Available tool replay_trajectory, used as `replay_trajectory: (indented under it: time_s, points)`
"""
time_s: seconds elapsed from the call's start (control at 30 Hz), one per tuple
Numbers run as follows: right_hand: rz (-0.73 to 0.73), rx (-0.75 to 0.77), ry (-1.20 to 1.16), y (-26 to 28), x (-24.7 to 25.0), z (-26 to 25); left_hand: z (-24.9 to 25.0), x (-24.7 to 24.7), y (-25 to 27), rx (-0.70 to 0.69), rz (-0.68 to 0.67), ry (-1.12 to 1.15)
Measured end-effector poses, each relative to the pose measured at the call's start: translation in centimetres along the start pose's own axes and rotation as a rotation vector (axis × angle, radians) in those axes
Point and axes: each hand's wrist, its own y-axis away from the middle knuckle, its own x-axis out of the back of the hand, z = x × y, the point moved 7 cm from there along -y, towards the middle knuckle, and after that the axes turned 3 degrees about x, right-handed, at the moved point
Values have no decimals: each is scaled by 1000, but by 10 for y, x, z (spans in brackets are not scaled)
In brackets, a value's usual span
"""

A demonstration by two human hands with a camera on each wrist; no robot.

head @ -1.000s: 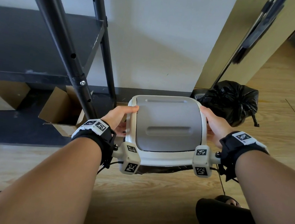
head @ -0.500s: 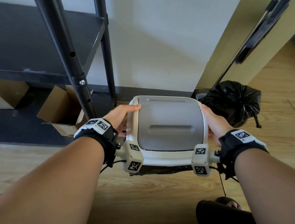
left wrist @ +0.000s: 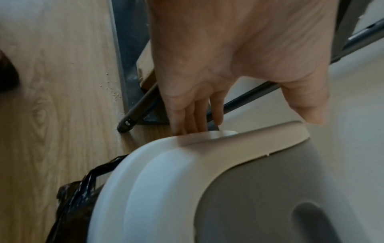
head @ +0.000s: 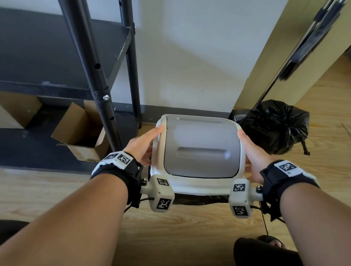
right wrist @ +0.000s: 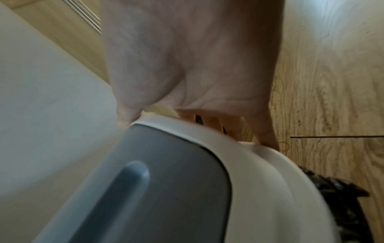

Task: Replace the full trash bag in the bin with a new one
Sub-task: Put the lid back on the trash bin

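Observation:
The white bin lid (head: pixel 194 185) with its grey swing flap (head: pixel 201 150) sits on the bin on the floor. The edge of a black liner bag (left wrist: pixel 83 185) sticks out under its rim, also seen as the liner (right wrist: pixel 336 185) on the right side. My left hand (head: pixel 146 144) holds the lid's left side, thumb along the top edge and fingers (left wrist: pixel 193 115) running straight down behind the rim. My right hand (head: pixel 252 159) holds the right side the same way, its thumb (right wrist: pixel 124 118) on the rim. A tied, full black trash bag (head: pixel 277 126) stands on the floor just right of the bin.
A black metal shelf unit (head: pixel 46 51) with slanted poles (head: pixel 104 104) stands close on the left, an open cardboard box (head: pixel 79 135) under it. A white wall lies behind the bin, a wooden door frame (head: pixel 277 57) to the right. My legs are at the bottom.
My left thumb has slid from the lid's top out to its left edge. The lid and my right hand have barely moved.

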Motion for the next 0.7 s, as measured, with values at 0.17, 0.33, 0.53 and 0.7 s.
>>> replay_trajectory:
  time_s: [0.17, 0.33, 0.53, 0.7]
  points:
    - [-55, 3, -39, -2, -4, 3, 1, 2, -8, -23, 1, 19]
    - [-53, 27, -53, -8, -7, -6, 12, 6, -23, -45, 43, 27]
    - [-24, 62, -60, -22, -3, -31, 38, -3, -41, -96, 10, 21]
    - [39, 71, -75, -50, 7, -51, 52, -12, -59, -114, -12, 68]
